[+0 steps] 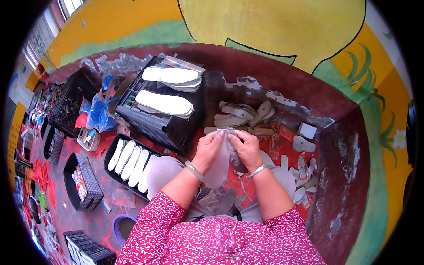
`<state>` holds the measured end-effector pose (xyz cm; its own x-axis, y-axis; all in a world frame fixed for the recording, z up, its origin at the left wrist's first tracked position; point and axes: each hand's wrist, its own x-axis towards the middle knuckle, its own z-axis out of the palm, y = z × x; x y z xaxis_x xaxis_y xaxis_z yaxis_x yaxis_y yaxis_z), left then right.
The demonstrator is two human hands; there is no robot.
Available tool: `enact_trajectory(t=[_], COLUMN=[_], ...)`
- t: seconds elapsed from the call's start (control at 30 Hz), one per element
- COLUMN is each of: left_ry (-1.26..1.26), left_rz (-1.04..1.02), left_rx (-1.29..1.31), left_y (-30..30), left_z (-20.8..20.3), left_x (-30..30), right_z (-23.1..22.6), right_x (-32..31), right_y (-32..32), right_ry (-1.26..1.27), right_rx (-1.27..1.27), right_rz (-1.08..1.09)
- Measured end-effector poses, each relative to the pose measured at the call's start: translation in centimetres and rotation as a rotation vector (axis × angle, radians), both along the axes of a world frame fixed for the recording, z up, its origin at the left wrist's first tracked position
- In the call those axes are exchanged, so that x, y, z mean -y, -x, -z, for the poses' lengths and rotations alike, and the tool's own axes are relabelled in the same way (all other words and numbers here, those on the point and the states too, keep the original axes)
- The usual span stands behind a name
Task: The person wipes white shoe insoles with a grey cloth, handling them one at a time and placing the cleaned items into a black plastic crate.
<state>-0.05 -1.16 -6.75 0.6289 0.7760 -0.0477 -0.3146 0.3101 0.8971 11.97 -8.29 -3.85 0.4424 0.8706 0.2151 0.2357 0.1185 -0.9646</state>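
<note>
While L hand pinches grey fabric pc, R hand grips it too.

Centre: top of thin pale grey sheet hidden by left hand's fingers; top of darker grey limp piece behind right hand, can't tell if the two join. Left of centre: right end of black oblong tray blocked by grey-trousered knee. Lower left: purple-rimmed round bucket part-covered by red patterned sleeve; black plastic basket clipped at bottom. Far left: multicoloured clutter too small to ID.
</note>
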Motion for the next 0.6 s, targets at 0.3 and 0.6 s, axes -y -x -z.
enact_trajectory(t=[0.3, 0.6], left_ry=[0.221, 0.343], left_rz=[-0.329, -0.494], left_rx=[0.127, 0.233], left_y=[1.2, 4.2], left_z=[-0.9, -2.0], left_x=[-2.6, -5.8], right_z=[0.5, 0.6], right_x=[0.1, 1.1], right_y=[3.1, 2.5], right_ry=[0.196, 0.355], right_rx=[0.492, 0.356], right_rz=[-0.068, -0.322])
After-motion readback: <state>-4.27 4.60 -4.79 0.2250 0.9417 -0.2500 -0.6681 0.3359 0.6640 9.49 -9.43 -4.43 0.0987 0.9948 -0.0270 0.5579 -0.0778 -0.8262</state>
